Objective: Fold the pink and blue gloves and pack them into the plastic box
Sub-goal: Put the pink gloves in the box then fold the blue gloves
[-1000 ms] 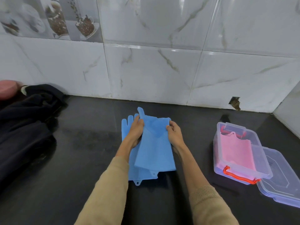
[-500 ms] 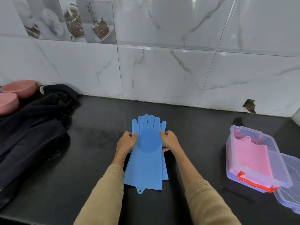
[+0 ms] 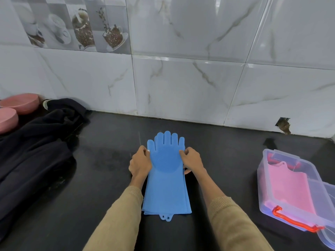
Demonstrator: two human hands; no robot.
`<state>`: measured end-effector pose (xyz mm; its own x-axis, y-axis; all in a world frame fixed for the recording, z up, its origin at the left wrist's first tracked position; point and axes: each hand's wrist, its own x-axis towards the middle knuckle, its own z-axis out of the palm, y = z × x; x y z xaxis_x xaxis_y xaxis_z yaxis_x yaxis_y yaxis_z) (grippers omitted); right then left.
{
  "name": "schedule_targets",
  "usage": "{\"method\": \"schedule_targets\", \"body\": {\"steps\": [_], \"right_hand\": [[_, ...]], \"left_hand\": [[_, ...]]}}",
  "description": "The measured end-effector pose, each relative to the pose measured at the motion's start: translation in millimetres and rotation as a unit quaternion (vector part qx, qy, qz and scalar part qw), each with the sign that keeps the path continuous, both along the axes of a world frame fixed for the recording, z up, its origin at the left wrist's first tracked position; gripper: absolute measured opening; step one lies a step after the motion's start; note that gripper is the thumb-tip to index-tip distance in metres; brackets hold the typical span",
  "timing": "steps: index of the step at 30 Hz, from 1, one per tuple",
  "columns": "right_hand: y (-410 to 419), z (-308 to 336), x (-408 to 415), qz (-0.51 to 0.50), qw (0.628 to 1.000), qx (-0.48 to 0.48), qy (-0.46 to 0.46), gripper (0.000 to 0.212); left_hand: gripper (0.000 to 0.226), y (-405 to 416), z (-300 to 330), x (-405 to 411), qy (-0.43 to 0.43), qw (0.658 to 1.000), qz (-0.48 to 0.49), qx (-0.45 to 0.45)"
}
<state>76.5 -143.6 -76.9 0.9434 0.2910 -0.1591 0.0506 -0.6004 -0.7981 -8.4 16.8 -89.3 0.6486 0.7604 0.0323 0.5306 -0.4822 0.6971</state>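
Note:
Two blue gloves [image 3: 166,180] lie stacked flat on the black counter [image 3: 101,178], fingers toward the wall, cuffs toward me. My left hand [image 3: 140,163] pinches the left edge of the stack at the palm. My right hand [image 3: 191,160] pinches the right edge at the same height. At the far right stands the clear plastic box [image 3: 272,201] with a red handle, open. The folded pink gloves [image 3: 288,189] lie inside it.
The box's clear lid [image 3: 328,230] leans under the box at the right edge. A dark cloth [image 3: 32,156] is heaped on the left of the counter, with two pink bowls [image 3: 20,104] behind it. A tiled wall [image 3: 181,87] closes the back.
The upper blue glove, held half-lifted a second ago, now lies flat and lined up on the lower one. Both hands have settled at the stack's sides.

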Motion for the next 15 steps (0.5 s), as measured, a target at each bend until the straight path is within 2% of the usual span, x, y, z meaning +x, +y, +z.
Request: {"method": "schedule_targets", "body": {"steps": [8,15], "right_hand": [[-0.4,-9.7,6.6,-0.029,0.998,0.037,0.036,0.021],[3.3,-15.6,-0.2,-0.08,0.995,0.021,-0.06,0.023]], "left_hand": [[0.023,5.3,-10.3,2.6,0.028,0.997,-0.01,0.065],[0.023,-1.6,-10.8,-4.4,0.039,0.995,-0.022,0.089]]}}
